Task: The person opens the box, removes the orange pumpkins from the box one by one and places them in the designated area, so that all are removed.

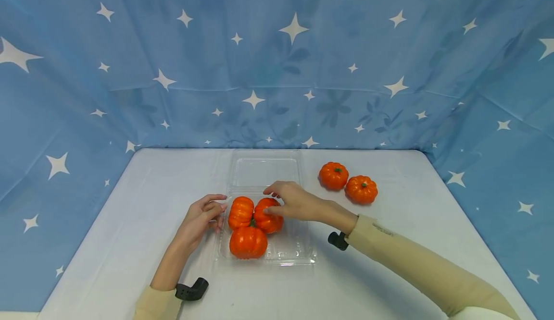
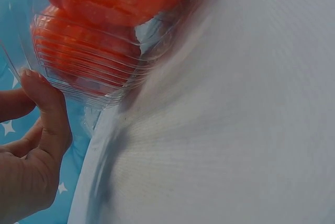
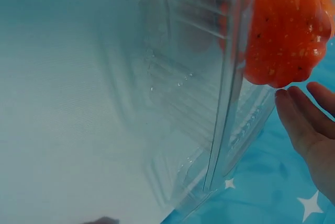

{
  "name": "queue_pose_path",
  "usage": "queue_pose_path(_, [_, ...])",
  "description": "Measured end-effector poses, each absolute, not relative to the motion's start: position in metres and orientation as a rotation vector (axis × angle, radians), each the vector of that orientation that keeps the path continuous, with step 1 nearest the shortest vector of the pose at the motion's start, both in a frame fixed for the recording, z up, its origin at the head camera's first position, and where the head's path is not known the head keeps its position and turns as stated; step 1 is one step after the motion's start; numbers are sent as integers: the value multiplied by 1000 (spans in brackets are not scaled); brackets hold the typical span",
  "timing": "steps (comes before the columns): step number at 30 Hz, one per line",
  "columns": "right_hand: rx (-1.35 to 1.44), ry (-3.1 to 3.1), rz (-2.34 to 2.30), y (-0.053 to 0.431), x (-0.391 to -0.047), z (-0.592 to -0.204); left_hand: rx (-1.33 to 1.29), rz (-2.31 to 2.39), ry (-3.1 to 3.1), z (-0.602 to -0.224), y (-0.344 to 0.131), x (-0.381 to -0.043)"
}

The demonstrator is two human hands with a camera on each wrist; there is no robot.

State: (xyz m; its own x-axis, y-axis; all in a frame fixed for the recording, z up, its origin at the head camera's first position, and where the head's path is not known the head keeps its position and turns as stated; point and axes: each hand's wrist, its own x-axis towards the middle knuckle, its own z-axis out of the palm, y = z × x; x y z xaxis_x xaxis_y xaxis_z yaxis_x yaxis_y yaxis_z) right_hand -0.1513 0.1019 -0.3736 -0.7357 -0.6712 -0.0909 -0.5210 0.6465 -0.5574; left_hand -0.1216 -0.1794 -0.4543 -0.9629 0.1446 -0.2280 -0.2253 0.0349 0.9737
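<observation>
A clear plastic clamshell container [image 1: 290, 250] lies with its lid [image 1: 265, 172] folded back on the far side. Three orange toy pumpkins sit in it: one at the left [image 1: 240, 213], one in front [image 1: 248, 242] and one at the right [image 1: 268, 221]. My left hand [image 1: 200, 221] is at the container's left side; in the left wrist view its thumb and finger pinch the thin rim. Over the right-hand pumpkin is my right hand [image 1: 294, 202], thumb overlapping it and fingers spread past its far side. In the right wrist view, fairly straight fingertips [image 3: 282, 96] are right at the pumpkin's surface.
Two more orange pumpkins, one [image 1: 333, 176] and another [image 1: 361, 190], stand close together on the white table [image 1: 143, 214], right of the lid. A blue curtain [image 1: 277, 70] with white stars rises behind the table and along its sides.
</observation>
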Motion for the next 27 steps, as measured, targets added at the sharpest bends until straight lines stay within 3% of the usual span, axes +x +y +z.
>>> queue_pose_path(8, [-1053,2532,-676,101,-150,-374,-59,1998,2046,-451,-177,-120])
queue_pose_path(27, [-858,2420,-574,127,-141,-369,-59,2005,2059,-453,-180,-121])
